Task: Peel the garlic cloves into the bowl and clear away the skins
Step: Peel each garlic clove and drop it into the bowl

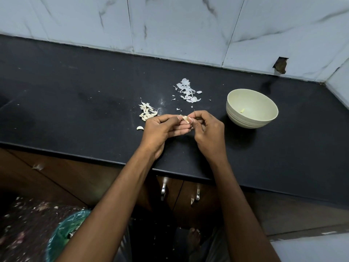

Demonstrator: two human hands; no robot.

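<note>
Both hands, left hand [164, 127] and right hand [204, 127], pinch one garlic clove [185, 119] with curled fingers. The bowl [252, 108] sits near on the counter [75, 110].

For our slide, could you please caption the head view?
Both hands peel a garlic clove over the black counter, beside a bowl.

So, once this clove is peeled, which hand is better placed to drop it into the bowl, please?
Likely the right hand: it pinches the clove and is nearer the bowl than the left hand.
</note>
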